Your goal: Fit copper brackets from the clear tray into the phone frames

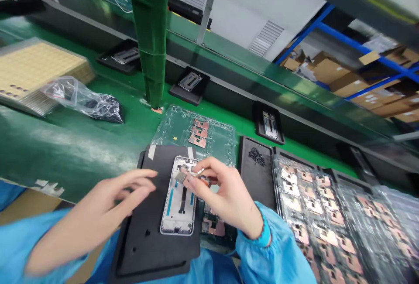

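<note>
A silver phone frame (175, 205) with blue strips and a dark flex cable lies on a black foam tray (147, 214) in front of me. My right hand (219, 186) is over the frame's upper part, thumb and fingers closed on a small phone circuit board (182, 176). The fingers partly cover the board; whether it touches the frame I cannot tell. To the left of the frame, my left hand (121, 199) hovers over the tray's edge, fingers apart and holding nothing. Beside the frame, more circuit boards (213, 227) lie partly under my right hand.
Behind the foam tray is a clear plastic tray (222, 138) with copper-coloured boards (199, 133). Trays of boards (314, 205) and a black tray of small dark parts (256, 156) stand right. A green post (149, 35) rises ahead; a plastic bag (88, 100) lies left.
</note>
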Demonstrator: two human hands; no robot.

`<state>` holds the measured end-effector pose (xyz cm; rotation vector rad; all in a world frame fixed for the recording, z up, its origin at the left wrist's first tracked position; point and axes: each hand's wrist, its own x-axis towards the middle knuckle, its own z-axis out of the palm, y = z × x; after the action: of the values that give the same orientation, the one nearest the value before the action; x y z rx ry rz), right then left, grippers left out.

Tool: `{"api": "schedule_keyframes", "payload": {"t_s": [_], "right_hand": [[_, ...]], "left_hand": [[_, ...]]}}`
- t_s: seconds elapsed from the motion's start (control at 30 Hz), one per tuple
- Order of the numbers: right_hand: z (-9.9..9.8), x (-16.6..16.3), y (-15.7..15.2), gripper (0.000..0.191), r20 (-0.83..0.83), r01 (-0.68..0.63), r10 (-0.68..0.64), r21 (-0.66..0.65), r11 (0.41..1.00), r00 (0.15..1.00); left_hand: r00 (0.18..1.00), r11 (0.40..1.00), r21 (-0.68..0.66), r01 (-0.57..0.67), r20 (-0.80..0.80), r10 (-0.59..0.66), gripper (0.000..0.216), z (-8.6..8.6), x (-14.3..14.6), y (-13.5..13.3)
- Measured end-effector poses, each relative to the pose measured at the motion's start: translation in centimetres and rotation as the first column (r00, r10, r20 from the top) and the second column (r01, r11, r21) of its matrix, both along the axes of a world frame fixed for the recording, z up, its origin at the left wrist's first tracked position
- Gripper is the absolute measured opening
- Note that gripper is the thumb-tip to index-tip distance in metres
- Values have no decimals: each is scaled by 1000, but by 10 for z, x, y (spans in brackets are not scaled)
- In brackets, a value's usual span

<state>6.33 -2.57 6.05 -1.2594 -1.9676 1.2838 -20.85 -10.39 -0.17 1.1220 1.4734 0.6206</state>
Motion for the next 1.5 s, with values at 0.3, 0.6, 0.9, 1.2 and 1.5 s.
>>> {"api": "schedule_keyframes", "payload": {"t_s": [0.3,0.6,0.9,1.2,1.5], "right_hand": [[-6,2,5,75,-558,156,-138,-15,988,818],[-53,-5,14,37,-653,518,-423,-55,854,628],[-63,-2,13,34,-571,388,-476,-278,879,669],[-69,19,21,22,-303,289,-208,250,924,930],[-59,-5,26,22,394,-308,69,585,750,916]], "left_hand": [[701,996,-48,80,713,-22,35,38,81,89],[594,969,-186,164,803,53,35,30,109,94],[929,814,451,367,-220,-297,27,12,76,72],[744,493,618,612,-661,-95,25,-14,73,53],[756,248,718,650,-644,-118,55,-25,60,20]]}}
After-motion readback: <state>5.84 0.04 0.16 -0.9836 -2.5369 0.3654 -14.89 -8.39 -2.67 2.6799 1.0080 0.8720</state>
